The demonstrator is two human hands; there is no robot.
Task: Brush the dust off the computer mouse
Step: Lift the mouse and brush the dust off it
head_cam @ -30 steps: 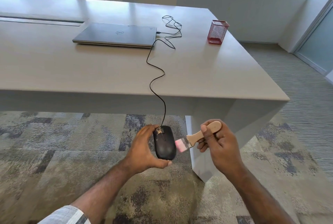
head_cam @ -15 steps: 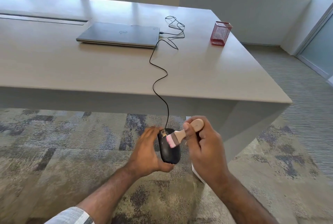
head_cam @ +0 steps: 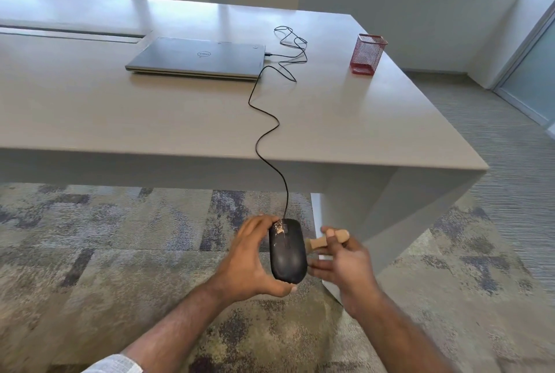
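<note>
Head view: one mouse (head_cam: pixel 287 252) held in the air, one brush (head_cam: pixel 324 243) at its right side.

Left hand (head_cam: pixel 249 261) wraps the black mouse below the table (head_cam: pixel 120 120) edge; right hand (head_cam: pixel 345 264) pinches the wooden brush handle, lower fingers loosely spread, bristles hidden. One closed laptop (head_cam: pixel 198 57), logo too small to read, one red mesh cup (head_cam: pixel 368 54), one cable (head_cam: pixel 267 132).

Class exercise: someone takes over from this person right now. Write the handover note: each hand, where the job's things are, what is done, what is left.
Left hand: grip on the black mouse, held in the air in front of the table.
Right hand: holds the brush by its wooden handle, right of the mouse; bristles hidden.
Cable runs up over the table edge to the closed laptop.
Done: cannot tell.
Left: pale dust patch near the mouse's front remains; brush it off.
</note>
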